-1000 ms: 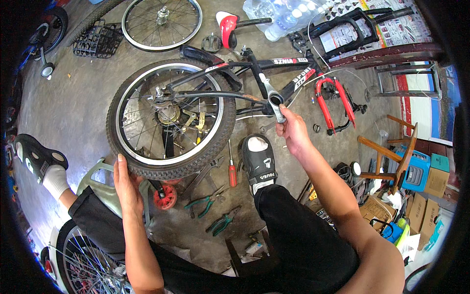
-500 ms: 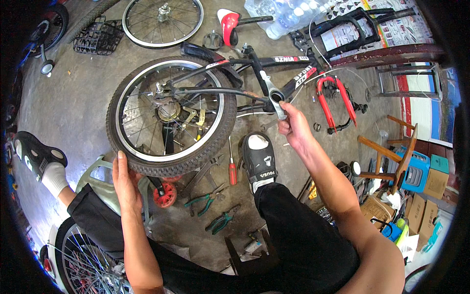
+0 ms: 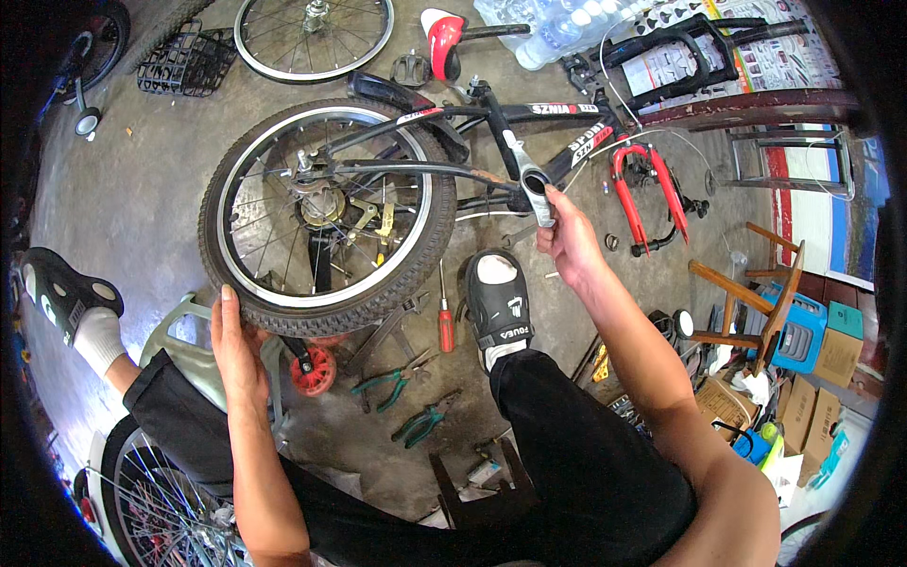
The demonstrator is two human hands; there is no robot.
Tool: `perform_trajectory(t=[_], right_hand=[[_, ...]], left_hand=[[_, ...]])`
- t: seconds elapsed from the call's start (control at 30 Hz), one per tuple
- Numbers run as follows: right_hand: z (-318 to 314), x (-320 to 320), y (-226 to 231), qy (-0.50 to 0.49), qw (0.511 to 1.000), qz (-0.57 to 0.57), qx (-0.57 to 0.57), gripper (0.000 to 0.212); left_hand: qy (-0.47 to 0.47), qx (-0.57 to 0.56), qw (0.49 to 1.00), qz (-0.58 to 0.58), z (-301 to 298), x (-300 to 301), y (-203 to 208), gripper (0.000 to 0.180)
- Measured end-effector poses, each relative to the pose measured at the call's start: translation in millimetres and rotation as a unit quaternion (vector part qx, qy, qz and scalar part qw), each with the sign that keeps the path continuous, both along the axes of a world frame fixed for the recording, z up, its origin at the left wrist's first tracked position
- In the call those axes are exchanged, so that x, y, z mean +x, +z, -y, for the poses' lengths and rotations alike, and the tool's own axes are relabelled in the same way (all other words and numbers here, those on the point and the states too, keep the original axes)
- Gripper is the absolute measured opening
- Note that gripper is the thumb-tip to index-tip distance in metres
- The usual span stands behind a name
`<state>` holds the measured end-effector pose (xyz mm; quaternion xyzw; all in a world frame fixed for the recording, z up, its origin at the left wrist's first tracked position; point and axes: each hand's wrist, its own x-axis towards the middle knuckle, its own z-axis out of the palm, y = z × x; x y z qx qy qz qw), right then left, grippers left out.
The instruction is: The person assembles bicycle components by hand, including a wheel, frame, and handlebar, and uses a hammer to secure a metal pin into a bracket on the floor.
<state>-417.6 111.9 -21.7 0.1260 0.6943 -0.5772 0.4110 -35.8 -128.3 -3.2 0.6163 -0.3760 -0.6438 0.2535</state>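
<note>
A black bicycle frame (image 3: 416,168) lies on its side, its rear wheel (image 3: 210,222) still mounted and tilted toward me. My left hand (image 3: 241,354) grips the near-left rim of the tyre, thumb on top and fingers curled underneath. Over the frame's middle joint sits a silver wrench (image 3: 530,168) with a large round opening. My right hand (image 3: 571,238) pinches the wrench's near end between thumb and fingers. Whether the wrench engages a part of the frame, I cannot tell. Inside the wheel, the brass-coloured hub (image 3: 323,206) and brake parts show through the spokes.
Between my feet lie a red screwdriver (image 3: 445,321), pliers (image 3: 427,421) and other tools. A red fork (image 3: 650,194) rests to the right, near a wooden stool (image 3: 770,307). Beyond are a loose wheel (image 3: 314,77), a saddle (image 3: 440,42) and a wire basket (image 3: 184,61).
The view has shifted slightly. My left hand and the tyre edge sit a little further left; my right hand keeps its hold on the wrench.
</note>
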Motion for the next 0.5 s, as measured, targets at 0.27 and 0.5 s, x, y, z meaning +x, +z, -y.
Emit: perform_trajectory(t=[0.27,0.5], right_hand=[[0,-8,-2,0.01,1.0,-0.001,-0.007,0.03],[-10,0,-12,0.005,0.998,0.021,-0.054,0.036]], left_hand=[[-0.011,0.002,1.0,0.007,1,5,-2,0.056],[-0.024,0.008,1.0,0.007,1,9,-2,0.058]])
